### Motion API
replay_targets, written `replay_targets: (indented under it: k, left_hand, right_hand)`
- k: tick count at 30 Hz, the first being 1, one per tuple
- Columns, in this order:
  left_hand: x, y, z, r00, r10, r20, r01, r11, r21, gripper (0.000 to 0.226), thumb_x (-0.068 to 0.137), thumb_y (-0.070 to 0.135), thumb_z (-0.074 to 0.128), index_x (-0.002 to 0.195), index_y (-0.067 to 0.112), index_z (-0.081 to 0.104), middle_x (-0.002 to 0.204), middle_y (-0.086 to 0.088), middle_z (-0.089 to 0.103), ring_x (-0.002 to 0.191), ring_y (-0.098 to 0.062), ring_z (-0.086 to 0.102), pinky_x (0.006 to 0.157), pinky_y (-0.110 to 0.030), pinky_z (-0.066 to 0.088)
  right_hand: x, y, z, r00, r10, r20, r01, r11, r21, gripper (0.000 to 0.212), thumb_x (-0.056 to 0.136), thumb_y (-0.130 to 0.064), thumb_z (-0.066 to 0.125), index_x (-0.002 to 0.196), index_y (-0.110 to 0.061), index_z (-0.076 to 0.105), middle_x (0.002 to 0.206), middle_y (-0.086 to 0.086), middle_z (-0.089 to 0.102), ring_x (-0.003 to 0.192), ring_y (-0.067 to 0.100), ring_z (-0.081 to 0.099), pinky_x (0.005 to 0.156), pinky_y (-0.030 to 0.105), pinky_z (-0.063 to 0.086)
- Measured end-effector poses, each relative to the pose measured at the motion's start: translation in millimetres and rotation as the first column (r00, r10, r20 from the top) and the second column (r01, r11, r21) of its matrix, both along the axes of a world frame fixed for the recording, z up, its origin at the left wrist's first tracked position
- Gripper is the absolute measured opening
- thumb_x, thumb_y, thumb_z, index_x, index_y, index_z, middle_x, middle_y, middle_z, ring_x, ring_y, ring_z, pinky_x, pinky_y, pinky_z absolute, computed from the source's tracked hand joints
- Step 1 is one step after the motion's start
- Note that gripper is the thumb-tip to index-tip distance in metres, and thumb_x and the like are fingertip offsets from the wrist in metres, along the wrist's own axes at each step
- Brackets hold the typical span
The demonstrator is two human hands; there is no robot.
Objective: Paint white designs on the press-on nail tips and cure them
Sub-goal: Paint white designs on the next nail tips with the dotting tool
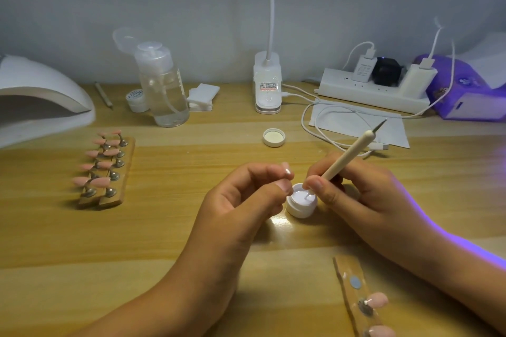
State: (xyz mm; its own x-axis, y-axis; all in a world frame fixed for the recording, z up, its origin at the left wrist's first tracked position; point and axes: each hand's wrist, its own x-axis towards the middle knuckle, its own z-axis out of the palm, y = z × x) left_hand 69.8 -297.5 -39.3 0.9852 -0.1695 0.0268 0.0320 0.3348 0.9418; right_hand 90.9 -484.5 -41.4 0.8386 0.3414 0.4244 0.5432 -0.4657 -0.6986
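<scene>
Gel pot (301,204) between hands (241,200) (364,194), under pen (347,156)

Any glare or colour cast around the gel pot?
Head view: a glare patch on the table just in front of the gel pot; violet light from the right rims the right forearm; the pot, the left hand steadying it and the right hand gripping the dotting tool are evenly lit.
</scene>
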Motion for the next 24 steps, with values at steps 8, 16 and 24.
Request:
replay_targets:
  k: [8,16,24]
  left_hand:
    - [0.2,-0.5,0.6,1.000,-0.003,-0.001,0.003,0.999,-0.032,0.019,0.062,0.033,0.074,0.079,0.027,0.076,0.086,0.012,0.071,0.078,0.000,0.065,0.068,-0.012,0.049]
    - [-1.0,-0.3,-0.6,1.000,-0.015,0.025,0.015,1.000,-0.004,0.017,0.066,0.035,0.073,0.082,0.029,0.076,0.095,0.013,0.073,0.079,0.002,0.064,0.069,-0.012,0.049]
    - [-3.9,-3.4,-2.1,0.990,-0.109,0.091,0.100,0.990,0.098,0.017,0.066,0.035,0.076,0.080,0.028,0.076,0.087,0.006,0.075,0.080,0.001,0.067,0.069,-0.009,0.047]
  right_hand:
    - [0.1,0.1,0.5,1.000,0.019,0.005,-0.019,1.000,-0.011,0.020,0.091,-0.036,0.053,0.091,-0.019,0.064,0.083,-0.009,0.061,0.075,0.018,0.056,0.066,0.024,0.045]
    - [-4.3,0.2,5.6,0.999,-0.034,0.008,0.029,0.938,0.346,0.007,0.091,-0.025,0.062,0.094,-0.019,0.063,0.085,-0.010,0.064,0.078,0.010,0.059,0.075,0.018,0.047]
    - [-5.5,-5.7,8.3,0.954,0.156,-0.256,0.081,0.687,0.722,0.011,0.073,-0.025,0.069,0.073,-0.025,0.058,0.071,-0.004,0.054,0.069,0.010,0.056,0.083,0.033,0.052]
